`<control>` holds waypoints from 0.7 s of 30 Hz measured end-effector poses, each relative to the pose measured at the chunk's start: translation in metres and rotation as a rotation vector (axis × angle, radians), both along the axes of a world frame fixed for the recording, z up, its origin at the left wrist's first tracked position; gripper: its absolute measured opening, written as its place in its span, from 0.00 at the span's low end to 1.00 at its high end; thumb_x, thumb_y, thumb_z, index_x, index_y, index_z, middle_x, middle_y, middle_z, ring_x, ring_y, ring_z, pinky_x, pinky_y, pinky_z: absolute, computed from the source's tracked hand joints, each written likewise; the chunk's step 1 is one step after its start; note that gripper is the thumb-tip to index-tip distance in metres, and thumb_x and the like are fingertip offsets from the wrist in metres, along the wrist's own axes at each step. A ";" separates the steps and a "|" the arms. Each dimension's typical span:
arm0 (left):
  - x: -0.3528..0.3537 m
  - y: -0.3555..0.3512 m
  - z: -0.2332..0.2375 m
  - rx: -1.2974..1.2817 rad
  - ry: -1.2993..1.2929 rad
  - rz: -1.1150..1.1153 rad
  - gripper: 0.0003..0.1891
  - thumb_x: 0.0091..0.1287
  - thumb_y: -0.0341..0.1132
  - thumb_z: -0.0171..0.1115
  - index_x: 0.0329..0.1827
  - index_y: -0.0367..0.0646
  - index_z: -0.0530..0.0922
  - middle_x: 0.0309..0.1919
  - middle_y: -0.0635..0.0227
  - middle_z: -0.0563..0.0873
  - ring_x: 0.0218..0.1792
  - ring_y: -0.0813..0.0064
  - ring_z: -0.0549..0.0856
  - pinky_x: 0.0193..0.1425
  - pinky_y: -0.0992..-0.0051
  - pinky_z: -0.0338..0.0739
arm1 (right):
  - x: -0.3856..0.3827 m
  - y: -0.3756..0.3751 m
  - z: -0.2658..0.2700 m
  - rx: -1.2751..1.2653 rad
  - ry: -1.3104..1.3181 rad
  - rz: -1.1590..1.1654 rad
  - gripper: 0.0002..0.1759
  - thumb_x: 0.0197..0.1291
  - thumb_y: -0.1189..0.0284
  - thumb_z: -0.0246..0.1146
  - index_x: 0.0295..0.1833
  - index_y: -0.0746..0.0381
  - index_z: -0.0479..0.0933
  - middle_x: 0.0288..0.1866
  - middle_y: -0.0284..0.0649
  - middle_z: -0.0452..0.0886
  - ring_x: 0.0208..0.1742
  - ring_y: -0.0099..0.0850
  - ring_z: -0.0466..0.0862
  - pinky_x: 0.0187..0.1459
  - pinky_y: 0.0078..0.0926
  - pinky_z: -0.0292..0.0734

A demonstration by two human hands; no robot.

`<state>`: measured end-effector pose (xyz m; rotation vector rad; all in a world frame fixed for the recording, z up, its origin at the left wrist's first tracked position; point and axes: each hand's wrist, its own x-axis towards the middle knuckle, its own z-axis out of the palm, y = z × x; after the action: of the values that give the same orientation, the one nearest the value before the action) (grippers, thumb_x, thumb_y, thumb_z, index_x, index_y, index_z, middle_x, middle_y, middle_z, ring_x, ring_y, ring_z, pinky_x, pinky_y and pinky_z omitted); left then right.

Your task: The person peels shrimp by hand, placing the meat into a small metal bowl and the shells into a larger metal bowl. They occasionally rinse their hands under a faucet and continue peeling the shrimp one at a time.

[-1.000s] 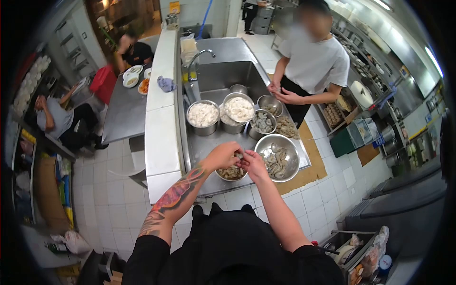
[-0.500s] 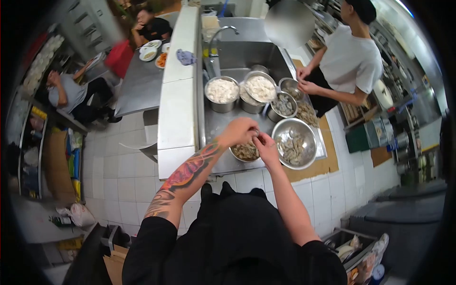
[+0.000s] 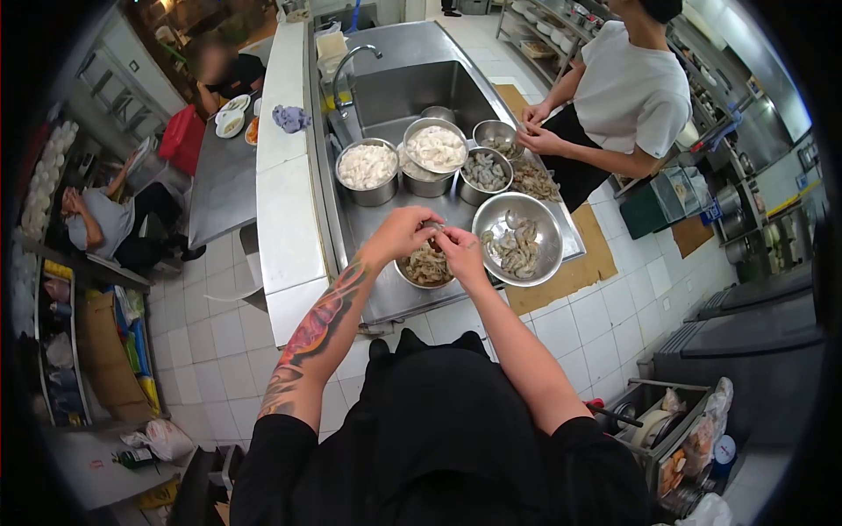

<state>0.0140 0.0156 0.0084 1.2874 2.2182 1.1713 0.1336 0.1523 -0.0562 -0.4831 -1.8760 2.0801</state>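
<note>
My left hand (image 3: 403,233) and my right hand (image 3: 461,254) meet with fingertips pinched together on a small greyish shrimp (image 3: 433,225), mostly hidden by the fingers. Right under them stands a metal bowl of brownish shrimp and shells (image 3: 424,266), partly covered by my hands. Just right of my right hand, a wide steel bowl (image 3: 551,230) holds a loose pile of grey shrimp (image 3: 516,250). Behind it is a steel pot of peeled grey shrimp (image 3: 484,170).
Pots of pale white pieces (image 3: 367,165) stand before the sink (image 3: 399,96). A heap of shrimp (image 3: 533,180) lies at the counter's right edge, where a co-worker (image 3: 627,96) handles something small. A tiled ledge (image 3: 287,210) borders the left side. Two people sit farther left.
The whole view has shifted and turned a little. My hands remain together above the same bowl, with the fingers slightly rearranged around the shrimp.
</note>
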 end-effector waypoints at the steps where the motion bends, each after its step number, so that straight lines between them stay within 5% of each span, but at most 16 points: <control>1: -0.001 0.002 -0.003 0.048 0.051 -0.025 0.12 0.64 0.30 0.70 0.50 0.40 0.87 0.36 0.57 0.88 0.33 0.67 0.86 0.41 0.68 0.80 | -0.001 0.000 -0.001 0.016 0.010 -0.007 0.14 0.70 0.68 0.65 0.46 0.69 0.87 0.33 0.31 0.87 0.35 0.16 0.81 0.37 0.19 0.76; 17: -0.010 -0.002 -0.023 0.010 0.083 0.198 0.10 0.61 0.29 0.67 0.45 0.38 0.88 0.35 0.50 0.89 0.40 0.48 0.89 0.48 0.59 0.82 | -0.004 0.000 0.010 0.160 0.014 -0.164 0.13 0.64 0.68 0.68 0.43 0.70 0.86 0.29 0.34 0.86 0.31 0.18 0.79 0.36 0.21 0.76; 19: -0.017 -0.005 -0.030 0.016 0.112 0.201 0.11 0.61 0.29 0.67 0.45 0.39 0.88 0.35 0.50 0.89 0.39 0.49 0.89 0.47 0.60 0.82 | -0.003 0.004 0.020 0.404 -0.053 -0.175 0.12 0.62 0.68 0.70 0.44 0.67 0.87 0.32 0.37 0.87 0.33 0.26 0.83 0.39 0.28 0.79; 20: -0.018 -0.006 -0.034 0.021 0.142 0.194 0.11 0.61 0.29 0.68 0.46 0.39 0.88 0.34 0.51 0.89 0.38 0.51 0.89 0.46 0.61 0.82 | -0.008 0.020 -0.016 0.837 0.009 -0.059 0.15 0.59 0.67 0.71 0.48 0.63 0.88 0.37 0.42 0.88 0.39 0.41 0.86 0.46 0.38 0.82; 21: -0.016 -0.007 -0.031 0.020 0.139 0.185 0.11 0.61 0.29 0.68 0.46 0.39 0.88 0.34 0.51 0.89 0.38 0.51 0.89 0.46 0.61 0.82 | -0.003 0.020 -0.014 0.836 0.003 -0.065 0.15 0.59 0.67 0.71 0.48 0.63 0.88 0.37 0.42 0.88 0.39 0.41 0.86 0.46 0.38 0.82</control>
<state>-0.0018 0.0084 -0.0226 1.2265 2.4778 1.2043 0.1307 0.1723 -0.0702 -0.3100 -2.4349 1.0790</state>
